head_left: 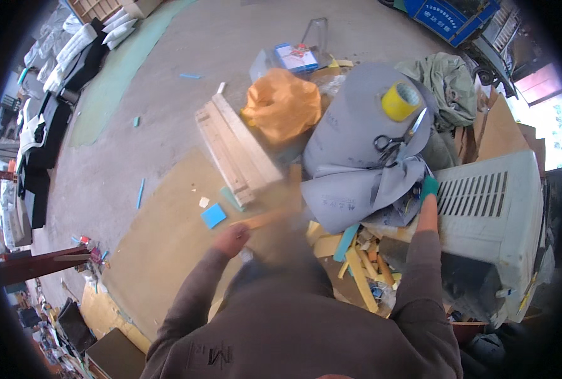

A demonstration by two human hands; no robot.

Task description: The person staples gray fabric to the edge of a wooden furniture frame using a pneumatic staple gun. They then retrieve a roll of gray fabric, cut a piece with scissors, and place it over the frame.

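Note:
My left hand (232, 240) is closed round one end of a flat, pale wooden strip (263, 218), which points to the right over the floor and blurs at its far end. My right hand (429, 187), in a green glove, reaches down between a grey sheet (344, 196) and a grey slatted plastic crate (476, 196); its fingers are hidden. Black-handled scissors (388, 146) and a roll of yellow tape (399, 102) lie on the grey sheeting. A bundle of light wooden boards (236, 148) rests on the floor beyond my left hand.
An orange bag (282, 104) sits beside the boards. Wood offcuts (363, 268) are heaped between my body and the crate. A blue foam piece (213, 216) lies near my left hand. Green cloth (442, 88) and cardboard (498, 129) stand behind the crate. A blue cart (451, 19) is at the far right.

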